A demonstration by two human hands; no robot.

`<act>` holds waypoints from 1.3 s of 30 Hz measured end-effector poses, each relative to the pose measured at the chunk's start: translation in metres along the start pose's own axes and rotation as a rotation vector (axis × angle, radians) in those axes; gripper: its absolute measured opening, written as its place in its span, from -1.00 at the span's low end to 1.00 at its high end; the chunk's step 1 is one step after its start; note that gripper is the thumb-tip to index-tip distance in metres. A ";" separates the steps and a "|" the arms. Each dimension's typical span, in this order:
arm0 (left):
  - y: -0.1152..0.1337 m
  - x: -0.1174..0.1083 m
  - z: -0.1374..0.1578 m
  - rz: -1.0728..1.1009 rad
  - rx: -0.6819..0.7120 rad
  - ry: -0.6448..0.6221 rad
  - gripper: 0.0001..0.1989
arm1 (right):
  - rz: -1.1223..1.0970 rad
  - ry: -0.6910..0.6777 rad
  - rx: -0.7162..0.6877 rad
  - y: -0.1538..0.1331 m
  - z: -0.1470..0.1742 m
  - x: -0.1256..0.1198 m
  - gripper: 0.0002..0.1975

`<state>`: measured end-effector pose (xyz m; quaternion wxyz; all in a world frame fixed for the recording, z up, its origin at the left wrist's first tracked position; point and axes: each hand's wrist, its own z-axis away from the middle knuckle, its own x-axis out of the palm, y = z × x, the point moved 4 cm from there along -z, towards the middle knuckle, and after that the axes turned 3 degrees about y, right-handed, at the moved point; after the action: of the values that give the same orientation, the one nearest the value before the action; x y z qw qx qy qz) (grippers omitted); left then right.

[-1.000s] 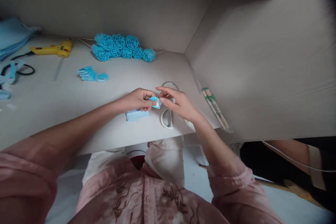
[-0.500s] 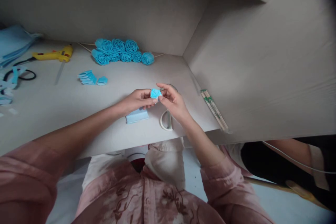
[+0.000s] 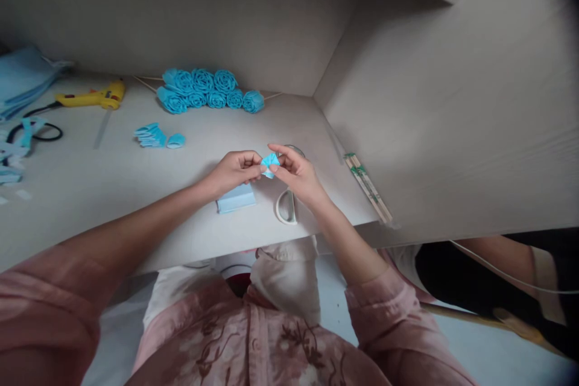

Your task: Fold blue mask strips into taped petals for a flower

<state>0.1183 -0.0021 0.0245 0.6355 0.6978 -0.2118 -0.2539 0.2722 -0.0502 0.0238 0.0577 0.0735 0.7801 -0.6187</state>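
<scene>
A small folded piece of bright blue fabric (image 3: 271,160) is held up over the table between my two hands. My left hand (image 3: 237,169) pinches its left side between thumb and fingers. On the other side, my right hand (image 3: 296,172) grips it with the thumb at the lower edge, the index finger raised above. Below my left hand lies a pale blue flat folded sheet (image 3: 236,199). Scissors with a white handle (image 3: 279,207) rest under my right hand, which hides part of them. Further left are a pleated blue piece (image 3: 151,135) and a small blue folded petal (image 3: 176,141).
Several blue fabric roses (image 3: 203,90) on sticks lie along the back wall. A yellow glue gun (image 3: 93,96), blue sheets (image 3: 27,78) and scraps (image 3: 20,142) with black-handled scissors are at left. Bundled sticks (image 3: 367,187) lie by the right wall. Another person's arm (image 3: 502,259) shows lower right.
The blue piece has been pinched into a more crumpled shape, and both thumbs now press close together at its lower edge. My left fingers have drawn in slightly.
</scene>
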 end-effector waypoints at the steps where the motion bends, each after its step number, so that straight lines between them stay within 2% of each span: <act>1: 0.000 0.001 0.000 -0.008 0.001 -0.009 -0.73 | 0.007 0.017 -0.003 0.001 -0.001 0.001 -0.49; 10: 0.000 0.001 0.001 -0.098 0.047 0.006 -0.70 | 0.032 0.060 -0.012 -0.001 -0.004 -0.001 -0.55; 16: 0.003 0.005 0.001 -0.147 0.087 -0.027 -0.65 | 0.038 0.011 0.012 -0.006 -0.012 0.003 -0.46; 22: 0.000 0.001 0.000 -0.128 0.083 0.030 -0.66 | -0.065 0.093 0.029 -0.008 -0.013 -0.004 -0.62; 27: -0.001 -0.002 0.001 -0.077 0.048 0.079 -0.69 | -0.012 -0.017 0.016 -0.001 -0.013 -0.005 -0.50; 32: 0.002 0.000 0.002 -0.010 0.006 0.054 -0.72 | 0.083 -0.021 -0.031 -0.005 -0.011 -0.002 -0.52; 35: -0.002 -0.004 0.001 0.005 -0.006 0.113 -0.73 | 0.104 -0.012 -0.042 -0.014 -0.011 -0.012 -0.54; 39: -0.009 -0.009 -0.002 0.052 -0.036 0.190 -0.71 | 0.152 0.180 -0.017 -0.017 -0.010 -0.051 -0.63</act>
<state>0.1124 0.0063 0.0164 0.6716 0.7013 -0.1642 -0.1737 0.3192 -0.0463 0.0512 0.0347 0.1872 0.7793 -0.5970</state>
